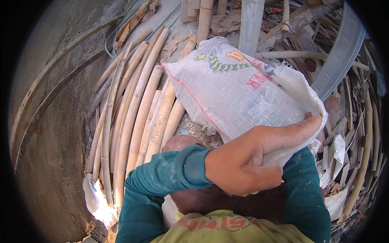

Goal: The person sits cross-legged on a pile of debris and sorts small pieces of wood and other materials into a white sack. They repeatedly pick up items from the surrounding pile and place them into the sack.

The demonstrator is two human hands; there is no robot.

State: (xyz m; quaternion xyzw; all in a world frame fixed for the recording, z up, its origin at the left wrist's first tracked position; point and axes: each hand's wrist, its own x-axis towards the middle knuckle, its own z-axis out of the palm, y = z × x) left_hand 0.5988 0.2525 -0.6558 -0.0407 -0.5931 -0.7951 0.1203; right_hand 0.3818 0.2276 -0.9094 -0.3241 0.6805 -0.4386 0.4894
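Note:
A white woven plastic sack with coloured print and a red line along its left edge spreads out in front of me. Across my body from the left reaches my left hand, closed on the sack's open edge. Its index finger stretches along that rim to the right, and the other fingers are curled. My right arm, in a teal sleeve, goes up under the near edge of the sack. The sack and my left hand hide my right hand, so its fingers cannot be made out.
Several bamboo poles lie side by side at the left, near a rough concrete wall. Metal channels stand at the back right. Split bamboo and scrap wood pile up on the right. A white torn bag lies at the poles' near end.

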